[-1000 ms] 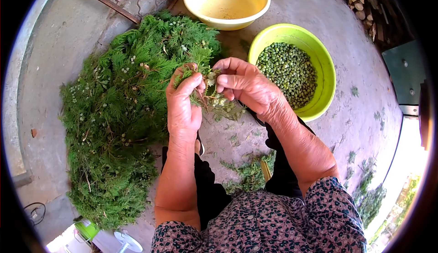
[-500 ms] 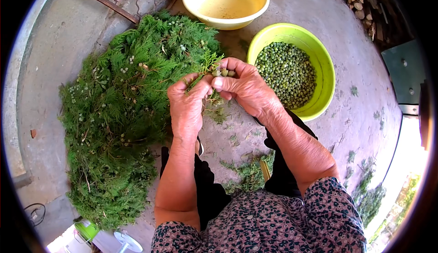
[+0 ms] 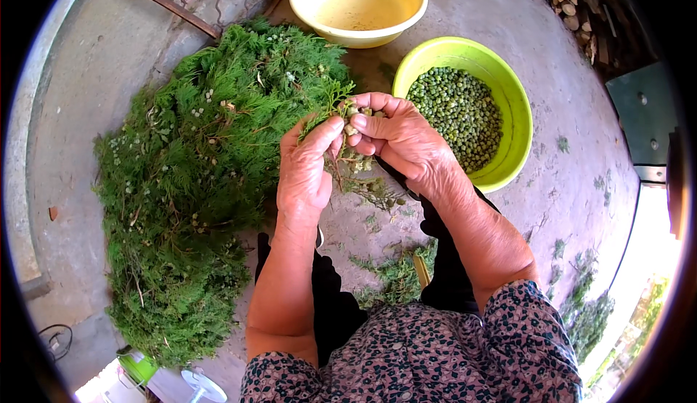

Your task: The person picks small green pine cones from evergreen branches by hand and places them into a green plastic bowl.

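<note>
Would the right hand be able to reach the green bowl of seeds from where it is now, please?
Probably yes: the right hand is beside the green bowl, nothing lies between them, though its fingers pinch a sprig.

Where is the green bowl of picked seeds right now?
In the head view, the green bowl sits on the concrete floor, upper right, just beyond the right hand and beside the yellow bowl.
</note>
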Motion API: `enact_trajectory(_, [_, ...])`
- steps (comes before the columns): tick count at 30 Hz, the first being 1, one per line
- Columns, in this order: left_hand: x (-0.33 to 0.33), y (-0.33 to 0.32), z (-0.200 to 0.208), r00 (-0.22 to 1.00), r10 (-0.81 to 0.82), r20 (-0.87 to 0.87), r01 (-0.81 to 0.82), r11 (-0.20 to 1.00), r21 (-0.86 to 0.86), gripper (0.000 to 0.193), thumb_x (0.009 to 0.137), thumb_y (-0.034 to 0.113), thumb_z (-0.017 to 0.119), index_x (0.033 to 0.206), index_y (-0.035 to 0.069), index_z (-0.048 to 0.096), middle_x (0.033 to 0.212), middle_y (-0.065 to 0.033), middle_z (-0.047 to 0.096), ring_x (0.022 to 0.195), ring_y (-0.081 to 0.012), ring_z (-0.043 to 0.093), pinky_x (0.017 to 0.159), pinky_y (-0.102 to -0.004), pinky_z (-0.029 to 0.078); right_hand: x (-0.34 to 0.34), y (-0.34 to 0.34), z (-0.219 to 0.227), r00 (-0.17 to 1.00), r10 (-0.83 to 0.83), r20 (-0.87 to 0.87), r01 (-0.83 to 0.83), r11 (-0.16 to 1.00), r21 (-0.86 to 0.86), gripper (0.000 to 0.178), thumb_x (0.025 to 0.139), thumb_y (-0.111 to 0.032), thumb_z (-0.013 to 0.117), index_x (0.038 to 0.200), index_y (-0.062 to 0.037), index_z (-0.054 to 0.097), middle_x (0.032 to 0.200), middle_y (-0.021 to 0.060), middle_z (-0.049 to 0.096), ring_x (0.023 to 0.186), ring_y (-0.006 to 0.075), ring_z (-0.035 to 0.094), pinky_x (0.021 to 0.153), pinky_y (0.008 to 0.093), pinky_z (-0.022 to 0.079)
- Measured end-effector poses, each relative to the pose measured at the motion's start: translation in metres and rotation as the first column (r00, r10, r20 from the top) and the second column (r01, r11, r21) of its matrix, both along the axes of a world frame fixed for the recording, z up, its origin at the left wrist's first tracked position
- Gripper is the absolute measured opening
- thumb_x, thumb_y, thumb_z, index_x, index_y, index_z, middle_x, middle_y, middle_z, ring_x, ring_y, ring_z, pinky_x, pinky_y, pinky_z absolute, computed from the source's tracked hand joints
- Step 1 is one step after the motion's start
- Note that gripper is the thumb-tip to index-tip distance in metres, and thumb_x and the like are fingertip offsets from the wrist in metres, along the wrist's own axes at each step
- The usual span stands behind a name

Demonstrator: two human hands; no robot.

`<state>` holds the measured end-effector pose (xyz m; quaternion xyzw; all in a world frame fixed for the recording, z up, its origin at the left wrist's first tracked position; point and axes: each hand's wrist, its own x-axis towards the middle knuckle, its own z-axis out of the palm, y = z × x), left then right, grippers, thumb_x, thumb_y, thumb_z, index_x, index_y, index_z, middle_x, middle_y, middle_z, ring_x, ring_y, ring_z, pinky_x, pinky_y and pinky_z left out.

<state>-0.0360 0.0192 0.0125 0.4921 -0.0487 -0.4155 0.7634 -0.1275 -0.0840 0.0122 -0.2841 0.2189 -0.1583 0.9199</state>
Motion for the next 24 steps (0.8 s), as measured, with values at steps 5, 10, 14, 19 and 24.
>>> enact_trajectory(5, [-0.004,-0.001,0.0,0.976,-0.095,0.198,0.094,0.995,0.015,0.007,0.076,0.006,0.063,0.081,0.002,0.06,0.071,-0.0018,0.058,0.063,-0.0063,0.049,0.058,-0.0188,0.038,-0.002,-0.001,-0.002,0.999,-0.032,-0.039,0.027,0.991,-0.135,0.015,0.078,0.001,0.059,0.093,-0.0002,0.056,0.074,0.0064,0.059,0.055,0.0118,0.051,0.052,0.0224,0.043])
enact_trajectory(10, [0.003,0.002,-0.002,0.961,-0.13,0.244,0.136,0.991,-0.008,0.009,0.074,0.007,0.064,0.077,0.001,0.059,0.065,-0.0013,0.056,0.057,-0.0068,0.046,0.055,-0.0201,0.038,-0.007,0.002,0.002,1.0,-0.006,-0.018,0.004,0.994,-0.11,0.015,0.079,0.001,0.057,0.093,0.0002,0.056,0.073,0.0065,0.059,0.055,0.0115,0.05,0.052,0.0221,0.043])
enact_trajectory(14, [0.006,0.002,-0.004,0.986,-0.148,-0.084,0.141,0.987,-0.083,0.007,0.075,0.01,0.062,0.076,0.004,0.058,0.062,0.001,0.052,0.056,-0.008,0.044,0.058,-0.0236,0.04,-0.006,-0.002,0.006,0.997,0.007,0.072,-0.015,0.995,0.102,0.016,0.08,0.001,0.056,0.095,0.0019,0.055,0.075,0.0064,0.058,0.06,0.0129,0.052,0.056,0.0238,0.044])
enact_trajectory(19, [0.022,0.007,-0.005,0.956,0.014,-0.294,-0.046,0.994,-0.102,0.01,0.078,0.016,0.063,0.077,0.008,0.057,0.062,0.0036,0.049,0.058,-0.0087,0.044,0.06,-0.0261,0.041,-0.034,-0.047,0.017,0.862,-0.353,-0.364,0.043,0.766,-0.642,0.031,0.075,0.0,0.056,0.106,-0.0017,0.057,0.077,0.0053,0.058,0.065,0.0113,0.052,0.06,0.0215,0.043])
enact_trajectory(24, [0.026,0.005,-0.007,0.959,0.087,-0.27,-0.114,0.99,-0.084,0.01,0.081,0.016,0.06,0.082,0.007,0.056,0.064,0.0035,0.05,0.06,-0.0084,0.044,0.06,-0.0258,0.041,-0.08,-0.104,-0.016,0.417,-0.862,-0.288,-0.05,0.294,-0.954,0.044,0.069,-0.001,0.055,0.113,0.0001,0.053,0.097,0.0133,0.06,0.084,0.0188,0.056,0.078,0.0254,0.042])
